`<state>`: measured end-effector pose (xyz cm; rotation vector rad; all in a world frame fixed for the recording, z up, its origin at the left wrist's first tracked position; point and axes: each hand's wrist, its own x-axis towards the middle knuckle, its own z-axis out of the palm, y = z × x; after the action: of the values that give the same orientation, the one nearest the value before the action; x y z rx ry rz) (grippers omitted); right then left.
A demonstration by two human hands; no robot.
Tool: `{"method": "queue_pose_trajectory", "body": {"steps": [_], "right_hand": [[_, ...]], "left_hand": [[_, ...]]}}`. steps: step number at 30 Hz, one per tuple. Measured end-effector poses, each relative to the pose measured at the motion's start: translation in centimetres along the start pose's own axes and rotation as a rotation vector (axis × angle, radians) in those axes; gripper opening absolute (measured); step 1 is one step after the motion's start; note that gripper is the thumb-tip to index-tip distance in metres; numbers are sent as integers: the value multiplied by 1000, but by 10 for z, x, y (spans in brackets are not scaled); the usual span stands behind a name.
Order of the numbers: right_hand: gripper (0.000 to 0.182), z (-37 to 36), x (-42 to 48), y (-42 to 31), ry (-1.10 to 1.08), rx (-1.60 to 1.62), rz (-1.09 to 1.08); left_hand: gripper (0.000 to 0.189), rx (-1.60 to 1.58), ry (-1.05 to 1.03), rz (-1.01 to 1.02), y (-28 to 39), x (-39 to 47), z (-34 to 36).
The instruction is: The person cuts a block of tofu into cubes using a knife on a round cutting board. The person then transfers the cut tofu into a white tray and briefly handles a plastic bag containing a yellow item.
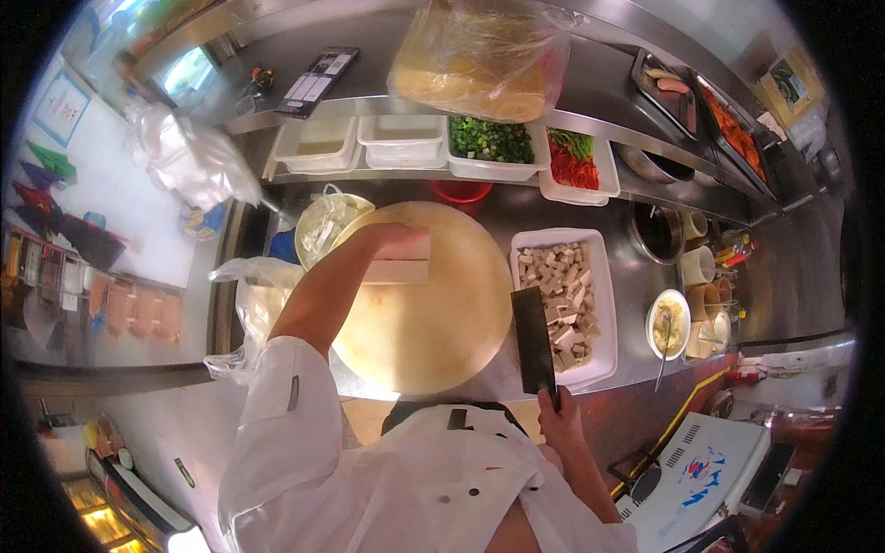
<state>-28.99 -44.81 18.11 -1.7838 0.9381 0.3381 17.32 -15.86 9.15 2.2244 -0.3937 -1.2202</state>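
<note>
A pale, greyish block (397, 272), apparently tofu, lies on a round cutting board (442, 325). My left hand (404, 240) rests on or against the far part of the block, its fingers partly hidden. In my right hand (563, 418) is the handle of a dark cleaver (532, 339), its broad blade pointing away from me over the left edge of a white plastic tub (607, 311). Small cubes and larger pieces of the same pale food (560, 276) fill much of that tub.
Behind the board stand a red bowl (462, 190), a tub of chopped green onions (491, 142) and a tub of red and green shreds (574, 166). A bowl holding plastic film (325, 225) stands left. Rightward are a metal pot (657, 231) and a white bowl with a spoon (668, 321).
</note>
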Motion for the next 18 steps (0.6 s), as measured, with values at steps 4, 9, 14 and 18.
{"method": "queue_pose_trajectory", "body": {"steps": [4,9,14,18], "right_hand": [[37,-14,2,11,-17,-28,-51],[39,-31,12,11,-113,-69,-103],[40,-38,45,18,-209,-128,-170],[42,-17,85,6,-308,-289,-346]], "left_hand": [[88,52,-200,-159,20,-24,29],[88,226,-400,-207,0,-47,71],[78,659,-221,50,2,-81,114],[63,378,238,184,-58,-85,112]]}}
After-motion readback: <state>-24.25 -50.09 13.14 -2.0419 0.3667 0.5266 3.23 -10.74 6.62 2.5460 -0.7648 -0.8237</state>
